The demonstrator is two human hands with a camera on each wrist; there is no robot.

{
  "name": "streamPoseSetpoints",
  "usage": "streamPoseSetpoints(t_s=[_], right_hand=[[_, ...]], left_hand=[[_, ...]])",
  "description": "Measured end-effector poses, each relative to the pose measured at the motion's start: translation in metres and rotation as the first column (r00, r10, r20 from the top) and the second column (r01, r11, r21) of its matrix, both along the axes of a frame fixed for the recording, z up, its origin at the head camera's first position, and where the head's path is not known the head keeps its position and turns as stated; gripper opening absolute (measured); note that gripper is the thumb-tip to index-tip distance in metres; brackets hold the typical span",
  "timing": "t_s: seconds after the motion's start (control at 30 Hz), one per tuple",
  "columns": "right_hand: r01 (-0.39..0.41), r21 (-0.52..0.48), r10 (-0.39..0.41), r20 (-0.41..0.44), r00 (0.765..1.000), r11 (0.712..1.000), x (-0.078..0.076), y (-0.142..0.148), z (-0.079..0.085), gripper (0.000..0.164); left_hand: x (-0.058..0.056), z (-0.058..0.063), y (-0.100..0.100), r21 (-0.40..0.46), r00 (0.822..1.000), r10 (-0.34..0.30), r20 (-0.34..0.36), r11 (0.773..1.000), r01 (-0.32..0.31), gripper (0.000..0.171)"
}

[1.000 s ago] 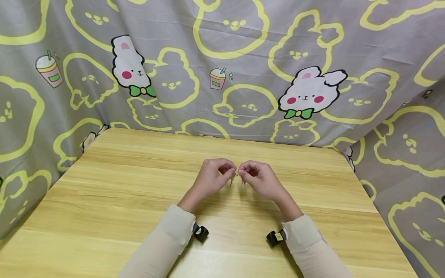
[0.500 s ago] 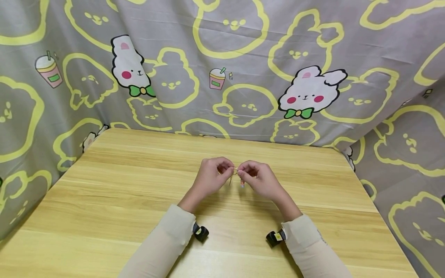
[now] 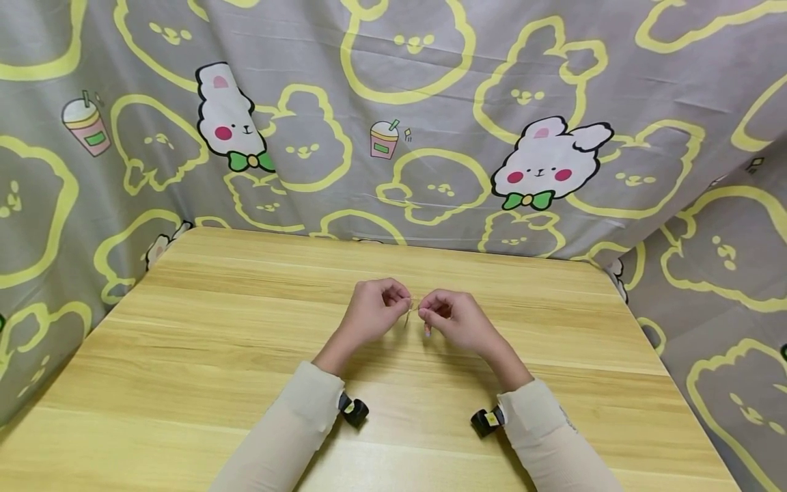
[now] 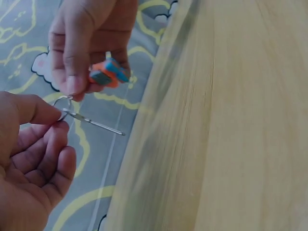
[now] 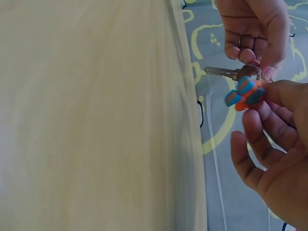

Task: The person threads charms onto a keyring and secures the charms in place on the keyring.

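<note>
Both hands (image 3: 410,316) pinching key (image 4: 94,123) between them, above table (image 3: 184,355).

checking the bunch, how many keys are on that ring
1. One silver key hangs on the ring between the left hand and right hand; fingers could hide others.

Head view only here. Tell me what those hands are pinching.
Observer: The left hand pinches a silver key by its head.
Operator: Report the right one.
Observer: The right hand holds an orange and blue charm, its thumb at a thin ring by the key's head.
Operator: Describe the key's blade.
Observer: It sticks out free of the fingers.
</note>
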State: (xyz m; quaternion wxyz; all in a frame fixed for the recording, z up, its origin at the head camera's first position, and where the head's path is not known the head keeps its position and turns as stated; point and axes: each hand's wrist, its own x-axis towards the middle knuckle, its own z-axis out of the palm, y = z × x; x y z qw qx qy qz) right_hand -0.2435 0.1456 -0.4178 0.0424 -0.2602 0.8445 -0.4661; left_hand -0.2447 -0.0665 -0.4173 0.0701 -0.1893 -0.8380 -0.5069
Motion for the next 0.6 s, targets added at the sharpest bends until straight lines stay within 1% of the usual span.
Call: streamPoseSetpoints(t_s=[0.13, 0.23, 0.33, 0.47, 0.6], right_hand=[[-0.024, 0.051, 0.022, 0.039, 0.999, 0.998, -0.001, 0.003, 0.001, 0.014], [-0.040, 0.109, 0.034, 0.055, 0.998, 0.993, -0.002, 0.008, 0.002, 0.010], [-0.071, 0.163, 0.061, 0.068, 0.996, 0.984, -0.002, 0.011, 0.002, 0.008], [-0.114, 0.193, 0.099, 0.089, 0.991, 0.975, -0.003, 0.012, 0.001, 0.010], [-0.122, 0.189, 0.106, 0.097, 0.990, 0.974, -0.003, 0.012, 0.000, 0.010]], left_hand=[[0.000, 0.000, -0.001, -0.010, 0.996, -0.031, 0.089, 0.999, 0.032, 0.005], [0.000, 0.000, -0.001, -0.019, 0.986, -0.058, 0.155, 0.998, 0.062, 0.005], [0.000, -0.001, -0.001, -0.045, 0.976, -0.081, 0.203, 0.995, 0.092, 0.005], [0.000, -0.004, 0.000, -0.087, 0.970, -0.088, 0.228, 0.990, 0.110, 0.006], [0.000, -0.006, 0.000, -0.109, 0.968, -0.074, 0.239, 0.989, 0.103, 0.007]])
